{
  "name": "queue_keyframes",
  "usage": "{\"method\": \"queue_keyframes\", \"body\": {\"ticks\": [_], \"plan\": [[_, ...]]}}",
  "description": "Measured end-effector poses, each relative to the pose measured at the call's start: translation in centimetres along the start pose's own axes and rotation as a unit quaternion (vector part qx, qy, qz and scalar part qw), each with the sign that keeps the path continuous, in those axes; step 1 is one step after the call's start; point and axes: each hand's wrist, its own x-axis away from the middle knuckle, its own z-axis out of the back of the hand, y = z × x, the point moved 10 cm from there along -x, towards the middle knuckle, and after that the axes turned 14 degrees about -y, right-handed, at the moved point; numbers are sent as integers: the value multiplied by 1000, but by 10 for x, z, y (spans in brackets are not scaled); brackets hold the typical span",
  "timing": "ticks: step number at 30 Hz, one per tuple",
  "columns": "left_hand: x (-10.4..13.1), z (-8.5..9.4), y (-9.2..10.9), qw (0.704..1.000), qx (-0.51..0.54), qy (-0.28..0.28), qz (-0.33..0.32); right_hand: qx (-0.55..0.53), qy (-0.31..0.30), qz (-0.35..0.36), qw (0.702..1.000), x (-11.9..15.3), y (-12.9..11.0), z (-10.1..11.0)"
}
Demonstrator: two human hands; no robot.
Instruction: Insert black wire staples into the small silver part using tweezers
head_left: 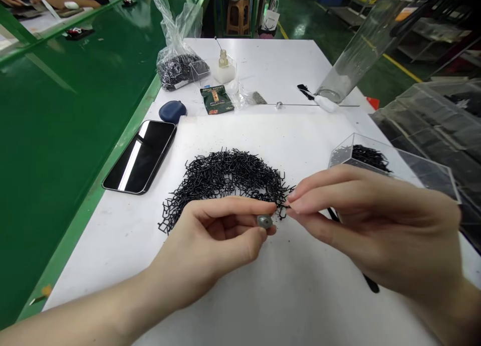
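Note:
Between the thumb and fingers of my left hand (pixel 225 235) is a small rounded grey metal piece (pixel 265 221) with a tiny hole in its end. My right hand (pixel 368 225) is closed in a pinch just right of it, fingertips apart from the metal piece. A thin dark bit shows at those fingertips, too small to name. Behind both hands a curved heap of small black bent wire pieces (pixel 233 168) lies on the white table (pixel 285 306). A slim black tool (pixel 371 284) lies beneath my right hand, mostly covered by it.
At left lie a phone (pixel 141 155) and a dark blue case (pixel 172 111). Farther back are a plastic bag of black pieces (pixel 180 70), a small bottle (pixel 223 60), a green packet (pixel 217 100) and a thin rod (pixel 319 105). At right stand a clear box (pixel 338 158) and a tall clear cylinder (pixel 356 50).

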Motion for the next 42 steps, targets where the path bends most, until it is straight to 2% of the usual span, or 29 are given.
{"method": "queue_keyframes", "body": {"ticks": [4, 9, 14, 19, 26, 37, 42], "plan": [[1, 0, -2, 1000, 11, -1, 13, -1, 12, -1, 1000, 3, -3, -2], [0, 1, -6, 998, 55, -3, 25, -63, 60, -25, 996, 9, 3, -2], [-2, 1, -4, 997, 81, -12, 7, -33, 59, -25, 997, 7, 0, -5], [-1, 0, -4, 996, 87, -4, 17, -9, 76, -64, 995, 12, 1, -1], [-2, -1, -9, 992, 120, -12, 36, 36, 63, -34, 997, 9, -8, -4], [1, 1, -12, 994, 88, 16, 61, 48, 52, -58, 996, 13, -4, -4], [0, 2, -15, 993, 93, 11, 70, 48, 44, -58, 996, 15, -2, -5]]}}
